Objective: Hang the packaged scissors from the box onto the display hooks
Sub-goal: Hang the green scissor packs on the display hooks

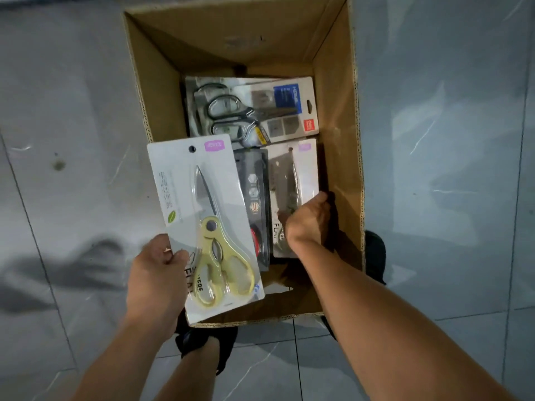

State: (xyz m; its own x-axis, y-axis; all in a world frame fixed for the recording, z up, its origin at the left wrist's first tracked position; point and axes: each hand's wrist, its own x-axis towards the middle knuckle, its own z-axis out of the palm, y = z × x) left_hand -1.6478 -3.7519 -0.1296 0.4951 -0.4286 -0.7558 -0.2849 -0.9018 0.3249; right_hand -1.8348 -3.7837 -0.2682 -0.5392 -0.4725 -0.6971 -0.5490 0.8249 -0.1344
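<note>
An open cardboard box [338, 117] stands on the floor below me. My left hand [157, 273] grips the lower left edge of a white-carded pack of yellow-handled scissors [202, 221], held over the box's near left corner. My right hand [308, 221] reaches down into the box, its fingers curled around the right edge of another white-carded scissors pack [292, 180] lying flat. A dark-carded pack [254, 198] lies between the two. At the far end sits a grey-carded pack of black-handled scissors [260, 111] on top of others.
Grey marbled floor tiles [72, 111] surround the box. My dark shoes [205, 342] show under the box's near edge, and another dark shoe [375, 256] is beside its right wall. No display hooks are in view.
</note>
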